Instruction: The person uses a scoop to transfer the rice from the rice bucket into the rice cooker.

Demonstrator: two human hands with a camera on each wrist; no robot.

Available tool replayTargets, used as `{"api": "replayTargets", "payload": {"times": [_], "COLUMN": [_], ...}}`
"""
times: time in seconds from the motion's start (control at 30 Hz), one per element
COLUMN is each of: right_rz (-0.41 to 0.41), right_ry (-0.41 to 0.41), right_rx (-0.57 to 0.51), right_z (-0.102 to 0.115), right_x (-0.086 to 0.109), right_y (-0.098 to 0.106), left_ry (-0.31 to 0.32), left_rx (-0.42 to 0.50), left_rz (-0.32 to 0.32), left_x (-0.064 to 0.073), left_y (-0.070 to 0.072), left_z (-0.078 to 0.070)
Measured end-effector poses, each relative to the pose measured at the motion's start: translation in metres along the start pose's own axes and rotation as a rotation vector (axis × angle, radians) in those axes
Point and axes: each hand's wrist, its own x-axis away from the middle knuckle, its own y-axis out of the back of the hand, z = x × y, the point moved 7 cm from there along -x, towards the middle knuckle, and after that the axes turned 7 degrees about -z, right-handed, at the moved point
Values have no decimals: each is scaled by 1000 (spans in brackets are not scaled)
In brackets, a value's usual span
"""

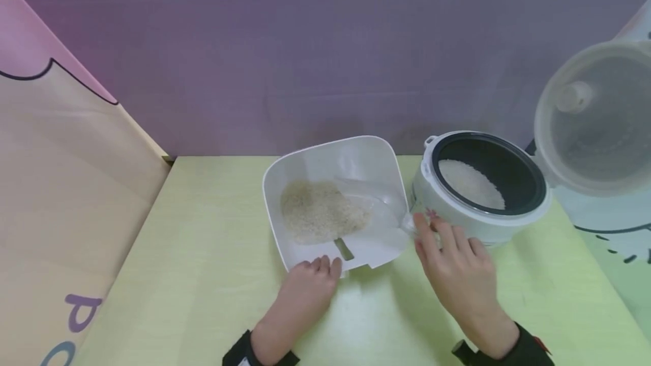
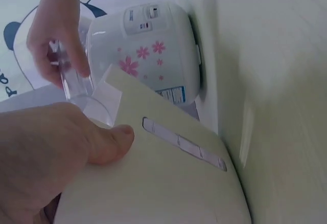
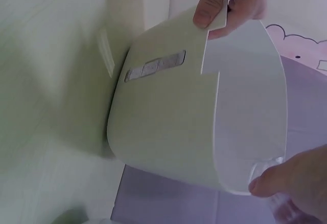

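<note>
A white plastic bin [image 1: 356, 157] stands tilted on the table, with a bed of rice [image 1: 310, 210] inside. My left hand [image 1: 307, 287] grips its near rim; in the left wrist view the thumb [image 2: 115, 139] lies along the outer wall. With my right hand [image 1: 458, 270] I hold the handle of a clear plastic scoop [image 1: 408, 223] at the bin's right edge. The scoop's bowl reaches into the bin, its outline hard to make out against the white. To the right is a white rice cooker [image 1: 423, 188], open, with white rice [image 1: 470, 185] in its dark inner pot.
The cooker's raised translucent lid [image 1: 605, 123] leans out to the right. A pale green table [image 1: 213, 242] lies underneath. A purple backdrop [image 1: 305, 61] closes the back, and a printed side panel [image 1: 66, 174] borders the left.
</note>
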Motion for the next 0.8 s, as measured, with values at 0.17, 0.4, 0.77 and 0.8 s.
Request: {"api": "replayTargets", "payload": {"times": [0.17,0.4,0.77,0.8], "right_rz": [22,69,106,124], "right_ry": [6,29,127,143], "right_rx": [18,57,118,132], "right_z": [6,9,22,23], "right_x": [2,3,-10,-11], "right_y": [-5,-11,-21,-23], "left_ry": [-6,-12,-27,-29], "left_rx": [-67,-110,-156,-158], "left_rz": [29,79,117,119], "left_x": [-4,-11,-12,-13], "left_y": [-1,-8,-11,-11], "left_z": [-8,-16,-22,-22]}}
